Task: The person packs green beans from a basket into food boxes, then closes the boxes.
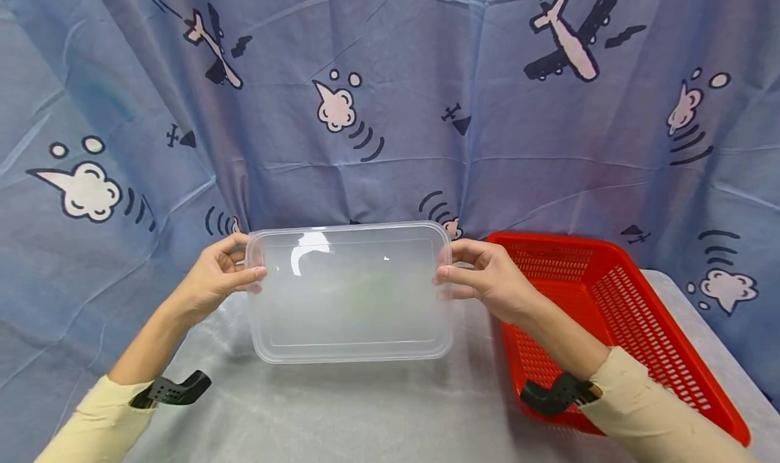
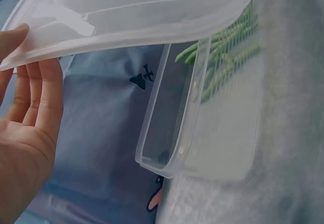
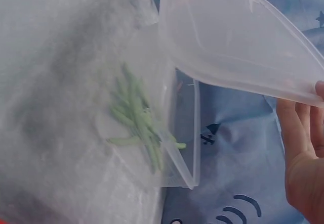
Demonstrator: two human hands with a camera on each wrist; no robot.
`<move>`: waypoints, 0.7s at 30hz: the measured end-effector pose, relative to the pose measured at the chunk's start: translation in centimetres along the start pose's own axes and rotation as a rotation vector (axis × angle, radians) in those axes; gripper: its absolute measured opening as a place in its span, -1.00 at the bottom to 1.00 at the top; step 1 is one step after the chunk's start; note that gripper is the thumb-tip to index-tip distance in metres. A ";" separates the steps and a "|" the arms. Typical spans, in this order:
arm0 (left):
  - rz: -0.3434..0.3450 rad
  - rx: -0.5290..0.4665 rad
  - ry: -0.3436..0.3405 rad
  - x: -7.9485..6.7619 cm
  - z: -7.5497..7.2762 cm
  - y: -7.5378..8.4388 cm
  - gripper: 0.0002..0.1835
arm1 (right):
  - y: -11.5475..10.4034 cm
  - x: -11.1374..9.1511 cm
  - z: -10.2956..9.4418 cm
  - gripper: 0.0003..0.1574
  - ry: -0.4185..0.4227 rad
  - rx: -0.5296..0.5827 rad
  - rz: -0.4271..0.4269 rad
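A translucent plastic lid (image 1: 350, 294) is held up between both hands, tilted toward the head camera. My left hand (image 1: 222, 273) pinches its left end, thumb on top and fingers beneath. At the opposite end my right hand (image 1: 487, 273) pinches it the same way. Below the lid, apart from it, stands a clear plastic container (image 2: 223, 133) with green beans (image 2: 228, 57) inside. From the right wrist view, the beans (image 3: 134, 113) lie in a loose heap seen through the container wall (image 3: 177, 158). In the head view the lid hides most of this, leaving a faint green blur.
A red plastic basket (image 1: 615, 300) with slotted walls sits at the right, under and beyond the right forearm. The grey-white tabletop (image 1: 341, 415) runs up to a blue curtain (image 1: 390, 111) printed with planes and clouds.
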State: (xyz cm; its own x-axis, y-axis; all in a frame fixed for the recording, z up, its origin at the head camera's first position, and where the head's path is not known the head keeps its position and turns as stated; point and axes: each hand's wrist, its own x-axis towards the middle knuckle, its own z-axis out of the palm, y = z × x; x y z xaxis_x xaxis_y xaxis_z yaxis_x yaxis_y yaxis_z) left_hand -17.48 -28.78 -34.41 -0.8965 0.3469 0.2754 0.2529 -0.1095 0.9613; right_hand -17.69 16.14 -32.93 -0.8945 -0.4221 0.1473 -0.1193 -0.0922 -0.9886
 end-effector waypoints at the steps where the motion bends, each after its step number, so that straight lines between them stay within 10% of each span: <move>1: 0.000 -0.006 -0.014 0.0 0.0 -0.1 -0.60 | -0.1 0.0 -0.1 -0.84 0.003 -0.007 -0.014; 21: -0.033 0.034 -0.071 0.4 1.0 -2.4 -0.70 | -0.1 0.5 -2.3 -0.81 0.034 -0.012 -0.083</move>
State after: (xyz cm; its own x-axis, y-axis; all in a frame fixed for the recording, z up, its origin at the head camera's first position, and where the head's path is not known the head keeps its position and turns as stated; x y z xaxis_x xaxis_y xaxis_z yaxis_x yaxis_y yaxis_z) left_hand -18.08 -27.48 -36.64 -0.8766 0.4154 0.2428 0.2373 -0.0658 0.9692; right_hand -19.07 18.01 -32.87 -0.8956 -0.3823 0.2275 -0.1984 -0.1144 -0.9734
